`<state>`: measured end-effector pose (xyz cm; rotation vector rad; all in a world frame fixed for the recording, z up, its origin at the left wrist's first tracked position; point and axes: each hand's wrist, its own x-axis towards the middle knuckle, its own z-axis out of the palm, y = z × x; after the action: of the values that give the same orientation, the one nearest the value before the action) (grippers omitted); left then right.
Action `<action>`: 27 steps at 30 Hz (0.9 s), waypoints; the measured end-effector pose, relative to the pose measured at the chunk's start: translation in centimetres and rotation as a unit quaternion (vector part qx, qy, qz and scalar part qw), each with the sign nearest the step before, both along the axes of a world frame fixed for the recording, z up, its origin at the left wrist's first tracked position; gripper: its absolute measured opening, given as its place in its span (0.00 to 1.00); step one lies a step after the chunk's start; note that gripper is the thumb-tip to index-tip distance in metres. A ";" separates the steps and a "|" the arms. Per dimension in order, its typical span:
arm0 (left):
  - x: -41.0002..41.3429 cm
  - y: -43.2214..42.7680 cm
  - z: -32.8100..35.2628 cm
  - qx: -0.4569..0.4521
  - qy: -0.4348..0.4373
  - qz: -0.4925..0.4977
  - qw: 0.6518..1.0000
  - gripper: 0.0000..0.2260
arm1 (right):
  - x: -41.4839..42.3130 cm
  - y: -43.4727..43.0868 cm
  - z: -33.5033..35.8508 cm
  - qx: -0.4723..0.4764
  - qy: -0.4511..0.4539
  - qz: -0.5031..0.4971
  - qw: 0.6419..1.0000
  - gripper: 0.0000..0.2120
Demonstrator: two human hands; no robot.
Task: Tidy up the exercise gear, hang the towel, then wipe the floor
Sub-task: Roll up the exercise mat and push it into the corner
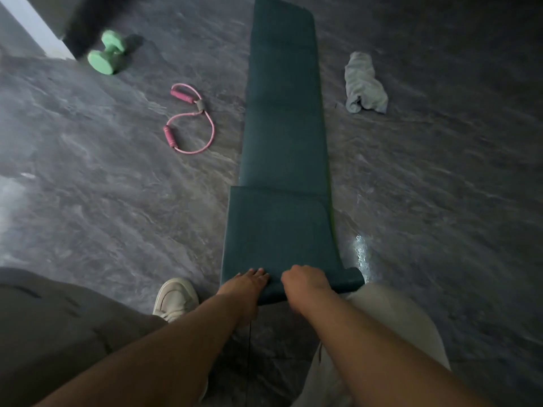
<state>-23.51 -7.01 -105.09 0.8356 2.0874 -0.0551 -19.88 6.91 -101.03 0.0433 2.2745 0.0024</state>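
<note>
A long dark teal exercise mat [283, 136] lies stretched away from me on the grey marbled floor, its near end curled into a small roll. My left hand [245, 284] presses on that roll with fingers straight. My right hand [305, 282] grips the roll with curled fingers. A crumpled grey towel [364, 83] lies to the right of the mat. Left of the mat lie a pink figure-eight resistance band [191, 121] and, farther back, a green dumbbell [107, 52].
My white shoe [176, 298] stands just left of the mat's roll, and my knees fill the lower corners. A white wall edge and a dark block [58, 24] stand at the far left. A bright glare spot [361, 251] shines on the floor right of the roll.
</note>
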 end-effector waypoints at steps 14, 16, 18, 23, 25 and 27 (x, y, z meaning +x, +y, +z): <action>-0.4 -1.5 1.7 -0.048 -0.097 0.007 0.994 0.30 | 1.0 -0.5 0.3 -0.068 -0.057 -0.012 0.996 0.18; -1.0 -1.1 2.4 -0.012 -0.043 0.028 0.999 0.25 | 1.1 -0.3 0.8 -0.059 0.002 -0.025 0.998 0.16; -1.9 -0.6 3.3 0.044 0.019 0.032 0.998 0.28 | 1.0 0.2 1.4 -0.048 0.072 -0.033 0.996 0.15; -5.3 1.6 6.6 0.100 0.213 -0.023 0.972 0.47 | -0.6 1.5 3.0 -0.022 0.238 -0.096 0.966 0.19; -6.5 2.2 7.7 0.112 0.287 -0.023 0.951 0.47 | -1.6 2.2 3.1 -0.021 0.303 -0.110 0.946 0.27; -7.4 2.6 8.5 0.114 0.330 -0.020 0.937 0.44 | -2.7 2.9 3.1 -0.012 0.347 -0.112 0.931 0.33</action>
<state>-30.92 -4.37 -96.60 1.1093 2.7444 -0.1335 -22.61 9.82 -97.95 0.3371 2.9632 -0.1896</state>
